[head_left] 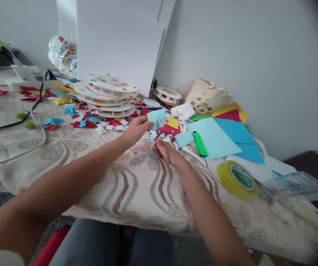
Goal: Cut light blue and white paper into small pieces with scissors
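My left hand pinches a small light-blue piece of paper by its left edge, above the table. Thin slits run into the paper's right part. My right hand is closed around the handles of a pair of scissors, whose blades point up at the paper's lower edge. How far apart the blades are is too small to tell. Thin light-blue strips lie on the cloth below. Just right of the hands are a yellow paper piece, a red one and a light-blue piece.
Stacked white discs stand behind my left hand amid folded paper stars and scraps. To the right lie coloured sheets, a green cutter and yellow tape. Cables cross the patterned tablecloth at left.
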Action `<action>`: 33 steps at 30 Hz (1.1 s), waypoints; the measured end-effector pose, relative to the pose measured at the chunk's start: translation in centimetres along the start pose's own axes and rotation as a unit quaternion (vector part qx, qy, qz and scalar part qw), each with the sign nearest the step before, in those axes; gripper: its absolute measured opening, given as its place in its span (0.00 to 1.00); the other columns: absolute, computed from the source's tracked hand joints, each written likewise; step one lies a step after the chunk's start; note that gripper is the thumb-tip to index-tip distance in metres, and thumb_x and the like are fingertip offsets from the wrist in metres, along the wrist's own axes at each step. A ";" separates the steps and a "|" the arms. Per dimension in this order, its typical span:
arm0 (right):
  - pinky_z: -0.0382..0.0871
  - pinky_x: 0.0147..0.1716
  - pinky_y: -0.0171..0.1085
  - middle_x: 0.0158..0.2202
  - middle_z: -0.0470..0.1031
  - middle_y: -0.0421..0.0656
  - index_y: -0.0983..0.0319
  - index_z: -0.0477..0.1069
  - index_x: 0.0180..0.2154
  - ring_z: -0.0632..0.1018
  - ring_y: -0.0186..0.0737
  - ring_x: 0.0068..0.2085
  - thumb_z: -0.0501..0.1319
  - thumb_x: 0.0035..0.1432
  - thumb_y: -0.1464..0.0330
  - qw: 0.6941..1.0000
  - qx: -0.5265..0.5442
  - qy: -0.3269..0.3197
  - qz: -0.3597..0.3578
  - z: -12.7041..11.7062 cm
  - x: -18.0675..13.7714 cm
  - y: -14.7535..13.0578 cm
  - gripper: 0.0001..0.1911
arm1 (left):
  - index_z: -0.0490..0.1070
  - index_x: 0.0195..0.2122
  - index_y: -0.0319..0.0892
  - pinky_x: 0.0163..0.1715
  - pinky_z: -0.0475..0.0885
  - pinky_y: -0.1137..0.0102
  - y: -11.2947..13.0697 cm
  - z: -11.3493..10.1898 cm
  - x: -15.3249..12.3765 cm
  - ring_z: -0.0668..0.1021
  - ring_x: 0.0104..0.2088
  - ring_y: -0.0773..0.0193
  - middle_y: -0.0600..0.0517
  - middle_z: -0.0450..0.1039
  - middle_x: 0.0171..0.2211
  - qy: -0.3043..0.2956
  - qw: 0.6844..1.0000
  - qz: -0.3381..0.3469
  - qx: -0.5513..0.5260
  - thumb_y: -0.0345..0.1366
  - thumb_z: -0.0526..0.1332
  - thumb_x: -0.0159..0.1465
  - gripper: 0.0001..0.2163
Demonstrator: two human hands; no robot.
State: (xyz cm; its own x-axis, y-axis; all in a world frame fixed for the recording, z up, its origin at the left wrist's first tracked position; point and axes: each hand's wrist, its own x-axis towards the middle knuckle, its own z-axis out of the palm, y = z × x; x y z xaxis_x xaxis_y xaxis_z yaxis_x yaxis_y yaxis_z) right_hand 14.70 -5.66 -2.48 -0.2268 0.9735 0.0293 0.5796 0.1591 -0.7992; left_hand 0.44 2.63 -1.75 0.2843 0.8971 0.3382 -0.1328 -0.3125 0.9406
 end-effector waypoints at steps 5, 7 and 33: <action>0.53 0.22 0.34 0.21 0.58 0.38 0.61 0.55 0.23 0.61 0.33 0.23 0.32 0.51 0.40 1.000 -0.005 -0.004 0.001 -0.1 -0.1 -0.2 0.33 | 0.68 0.24 0.38 0.29 0.64 0.71 0.0 -0.1 0.0 0.69 0.25 0.69 0.53 0.67 0.22 -0.003 1.000 0.000 0.010 0.37 0.58 0.51 0.07; 0.53 0.22 0.34 0.21 0.57 0.38 0.61 0.55 0.23 0.61 0.32 0.23 0.32 0.52 0.41 1.000 -0.007 -0.002 0.000 -0.1 -0.1 -0.2 0.33 | 0.69 0.25 0.38 0.29 0.65 0.70 -0.1 -0.1 0.0 0.69 0.25 0.69 0.53 0.68 0.22 -0.004 1.000 -0.001 0.011 0.37 0.58 0.51 0.07; 0.54 0.22 0.34 0.20 0.57 0.38 0.61 0.54 0.22 0.61 0.33 0.22 0.32 0.52 0.41 1.000 -0.012 0.005 -0.003 0.1 -0.2 -0.4 0.32 | 0.64 0.20 0.39 0.26 0.63 0.71 0.3 -0.1 -0.3 0.66 0.23 0.70 0.55 0.63 0.19 -0.012 0.999 0.019 0.038 0.37 0.59 0.50 0.08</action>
State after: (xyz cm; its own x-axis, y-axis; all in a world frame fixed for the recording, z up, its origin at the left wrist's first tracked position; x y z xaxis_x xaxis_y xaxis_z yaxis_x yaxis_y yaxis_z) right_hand 14.46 -5.90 -2.23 -0.2227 0.9741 0.0395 0.5978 0.1684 -0.7838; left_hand 0.21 2.30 -1.55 0.3038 0.8766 0.3731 -0.0719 -0.3694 0.9265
